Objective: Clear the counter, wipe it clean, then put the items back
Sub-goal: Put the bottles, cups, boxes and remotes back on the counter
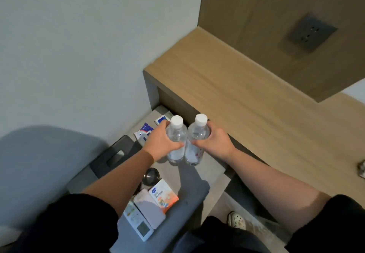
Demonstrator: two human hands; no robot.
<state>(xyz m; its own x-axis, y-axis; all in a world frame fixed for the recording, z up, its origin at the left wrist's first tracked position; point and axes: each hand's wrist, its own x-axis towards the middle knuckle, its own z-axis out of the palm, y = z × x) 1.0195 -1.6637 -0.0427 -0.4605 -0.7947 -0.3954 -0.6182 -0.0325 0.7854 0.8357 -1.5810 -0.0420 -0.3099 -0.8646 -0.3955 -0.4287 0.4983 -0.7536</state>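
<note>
Two clear water bottles with white caps stand upright side by side on a low grey surface (205,169) beside the wooden counter (227,79). My left hand (160,144) grips the left bottle (176,134) around its body. My right hand (214,142) grips the right bottle (198,132) the same way. The two bottles touch each other. The wooden counter top to the right shows nothing on it apart from a small object at the right edge.
On the grey surface lie a blue-and-white packet (144,132), a small blue-white box (161,119), a round metal item (151,175), an orange-white carton (165,195), a white pad (150,209) and a remote control (138,223). A dark chair back (116,154) stands at the left. A wall socket (311,34) sits above the counter.
</note>
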